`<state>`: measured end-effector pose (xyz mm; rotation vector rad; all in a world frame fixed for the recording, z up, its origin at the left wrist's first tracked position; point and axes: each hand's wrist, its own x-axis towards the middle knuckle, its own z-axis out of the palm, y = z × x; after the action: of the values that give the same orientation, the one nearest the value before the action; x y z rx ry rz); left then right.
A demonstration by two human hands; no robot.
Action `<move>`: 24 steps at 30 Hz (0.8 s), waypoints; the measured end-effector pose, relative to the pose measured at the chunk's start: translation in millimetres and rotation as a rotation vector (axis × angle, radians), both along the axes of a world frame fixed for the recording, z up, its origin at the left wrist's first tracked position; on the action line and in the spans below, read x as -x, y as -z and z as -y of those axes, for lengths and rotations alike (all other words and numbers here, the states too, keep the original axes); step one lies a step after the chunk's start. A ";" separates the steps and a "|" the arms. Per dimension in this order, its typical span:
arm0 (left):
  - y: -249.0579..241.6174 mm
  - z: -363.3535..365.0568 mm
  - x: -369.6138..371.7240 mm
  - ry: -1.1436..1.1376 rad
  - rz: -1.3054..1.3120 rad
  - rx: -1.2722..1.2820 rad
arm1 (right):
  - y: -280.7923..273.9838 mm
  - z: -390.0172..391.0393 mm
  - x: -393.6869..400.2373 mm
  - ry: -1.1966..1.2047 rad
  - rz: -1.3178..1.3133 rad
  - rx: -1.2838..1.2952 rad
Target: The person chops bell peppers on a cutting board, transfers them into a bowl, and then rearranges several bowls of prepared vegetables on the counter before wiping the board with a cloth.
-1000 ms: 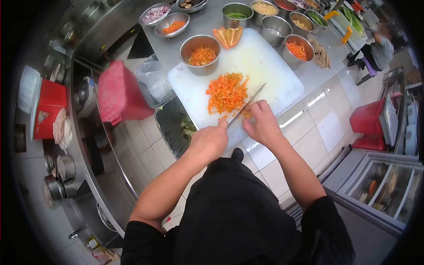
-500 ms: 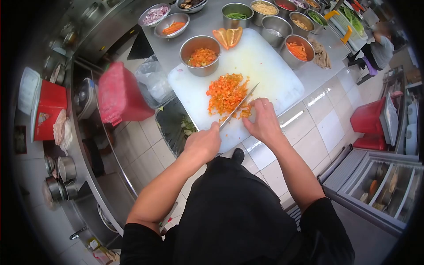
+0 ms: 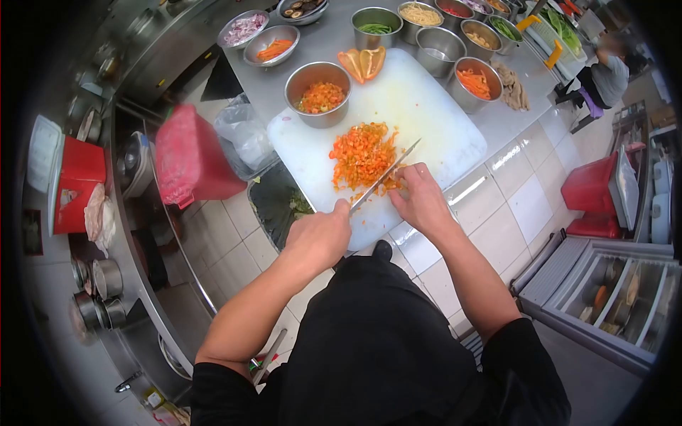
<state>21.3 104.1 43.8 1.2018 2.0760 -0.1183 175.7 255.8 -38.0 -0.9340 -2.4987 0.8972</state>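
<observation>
Hands: left hand wrapped tight round the handle of a long steel-bladed kitchen knife; right hand curled, fingertips down on a small clump of orange pepper pieces beside the blade — holding it in place more than gripping it.
Blade: slanted up and away from the left hand, its edge lying along the near side of the heap of diced orange pepper.
Board: white plastic cutting board on the stainless steel worktop, the dice piled near its middle.
Behind the board: round steel bowl of already diced orange pepper touching the far edge; two halved orange pepper shells just beyond; a row of steel bowls with other cut vegetables further back.
Doing it well: judging from the grip, the knuckles of the right hand should stay ahead of the fingertips and against the flat of the blade — the tips look close to the edge.
Pile: the loose dice are best kept gathered, as a few pieces have strayed towards the near edge of the board.
Risk: a slip of the clump under the fingers.
Beyond: another person at the far end of the worktop, well apart.
</observation>
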 end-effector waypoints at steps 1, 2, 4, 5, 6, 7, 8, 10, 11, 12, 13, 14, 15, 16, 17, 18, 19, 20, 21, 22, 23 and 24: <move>-1.0 4.4 -1.3 0.018 -0.001 0.018 | 5.2 -0.6 0.3 -0.014 -0.013 -0.023; 6.6 3.6 -3.0 -0.001 0.013 0.008 | 9.0 -0.5 0.2 -0.030 -0.025 -0.047; 18.6 -6.4 -3.2 -0.044 0.029 -0.023 | 10.4 -4.0 3.9 -0.046 -0.012 -0.033; 20.2 -6.9 -2.1 -0.033 0.021 -0.025 | 10.9 -4.1 3.6 -0.049 -0.004 -0.024; 11.1 -8.4 -3.0 -0.025 0.017 -0.026 | 5.6 0.0 0.7 -0.015 -0.008 -0.034; 5.6 -12.2 -2.2 -0.017 0.009 -0.036 | -3.5 2.0 -1.2 0.018 -0.016 -0.054; 5.8 -10.7 -1.5 -0.001 0.007 -0.035 | -7.8 3.8 -2.4 0.053 -0.023 -0.067; 7.9 0.2 -2.4 0.031 0.008 -0.019 | 4.1 -1.6 -6.2 0.025 0.063 -0.048; 12.8 0.2 -3.1 0.018 0.010 -0.018 | 8.2 -3.2 -7.0 0.007 0.105 -0.040; 16.8 -5.4 -2.4 0.006 0.007 -0.024 | 5.6 -3.8 -5.5 0.004 0.104 -0.042; 17.8 -11.6 -0.8 0.001 0.003 -0.033 | 2.5 -5.1 -5.0 0.007 0.102 -0.045; 16.7 -8.3 -1.6 -0.002 0.013 -0.006 | -0.3 -0.9 -8.1 0.005 0.111 -0.038; 1.4 -9.3 -0.5 -0.008 0.018 0.013 | -6.4 0.9 -9.0 0.038 0.121 -0.030; -7.1 -10.5 1.2 -0.012 0.021 0.034 | -13.5 3.3 -9.6 0.072 0.129 -0.021; -5.1 -8.4 0.6 0.018 0.013 0.037 | -16.1 5.3 -10.4 0.107 0.140 -0.009; -0.6 -3.4 -1.9 0.046 0.006 0.043 | -11.2 4.4 -10.0 0.091 0.168 0.002; 4.7 -0.4 -3.2 0.075 0.001 0.049 | -3.7 1.6 -8.9 0.074 0.196 0.014; 13.2 -1.3 -5.0 0.056 0.014 0.036 | 0.1 1.1 -8.5 0.056 0.225 0.024; 18.6 -7.4 -6.5 0.034 0.023 0.018 | -0.3 1.8 -5.7 0.060 0.216 0.008; 20.3 -11.7 -6.7 0.018 0.031 -0.001 | -1.2 2.6 -2.9 0.069 0.206 -0.009; 18.8 -9.8 -6.6 0.015 0.039 0.006 | -1.6 3.8 -2.9 0.079 0.200 -0.024; 1.3 -10.2 -7.6 0.011 0.049 0.013 | -1.7 4.5 -5.2 0.083 0.204 -0.019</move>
<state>28.9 114.3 42.4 1.1961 2.0233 -0.1063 180.9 251.3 -36.3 -1.1665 -2.6083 0.7864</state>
